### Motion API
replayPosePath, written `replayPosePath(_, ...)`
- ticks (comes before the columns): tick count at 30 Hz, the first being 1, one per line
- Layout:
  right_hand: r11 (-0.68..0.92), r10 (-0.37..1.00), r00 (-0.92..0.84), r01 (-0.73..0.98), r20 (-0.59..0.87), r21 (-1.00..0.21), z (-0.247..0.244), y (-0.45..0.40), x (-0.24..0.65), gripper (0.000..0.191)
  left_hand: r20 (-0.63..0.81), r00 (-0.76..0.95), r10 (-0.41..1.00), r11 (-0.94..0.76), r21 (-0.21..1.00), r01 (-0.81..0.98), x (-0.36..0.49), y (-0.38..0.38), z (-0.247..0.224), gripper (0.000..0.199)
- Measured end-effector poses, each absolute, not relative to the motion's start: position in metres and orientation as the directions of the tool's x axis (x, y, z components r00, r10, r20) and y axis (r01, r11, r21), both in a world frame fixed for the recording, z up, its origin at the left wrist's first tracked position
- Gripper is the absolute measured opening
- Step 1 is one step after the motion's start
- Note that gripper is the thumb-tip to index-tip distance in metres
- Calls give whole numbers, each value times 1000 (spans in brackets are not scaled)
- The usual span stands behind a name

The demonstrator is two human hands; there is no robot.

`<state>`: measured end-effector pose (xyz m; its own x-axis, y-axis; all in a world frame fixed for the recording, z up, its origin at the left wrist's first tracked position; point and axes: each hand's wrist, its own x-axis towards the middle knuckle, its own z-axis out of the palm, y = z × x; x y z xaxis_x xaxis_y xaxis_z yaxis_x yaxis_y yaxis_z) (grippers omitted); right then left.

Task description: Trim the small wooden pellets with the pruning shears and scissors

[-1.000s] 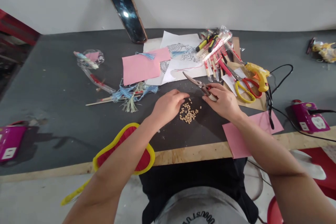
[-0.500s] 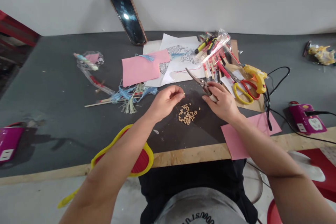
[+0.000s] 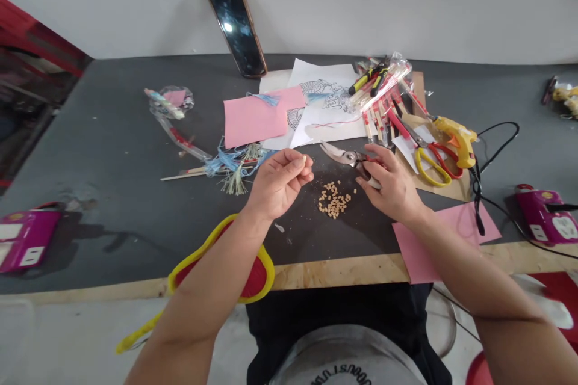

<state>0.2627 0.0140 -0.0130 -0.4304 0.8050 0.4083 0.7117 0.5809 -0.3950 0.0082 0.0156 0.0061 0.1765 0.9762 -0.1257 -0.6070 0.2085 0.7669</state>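
My right hand is wrapped around the handles of a pair of pruning shears, whose blades point left toward my other hand. Thumb and forefinger of my left hand pinch a small pale wooden piece, mostly covered by the fingers. Between and below both hands lies a loose pile of short cut wooden bits on the dark table. Blue and cream tassels and thin sticks lie just beyond my left hand.
Pink paper and printed sheets lie behind. Bundled wooden sticks, scissors and a yellow glue gun are to the right. A phone leans on the wall. A yellow-rimmed red piece lies under my left forearm.
My left hand has turned so its palm and fingers show more, still pinching. The shears in my right hand have swung to lie flatter. The whole view has shifted slightly.
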Motion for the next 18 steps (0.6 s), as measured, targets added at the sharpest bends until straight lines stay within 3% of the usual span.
replayPosePath(18,573,813,-406,685,416,-450,-16,16,264,8,-162,203,966,257,720,-645,5,15,6,18)
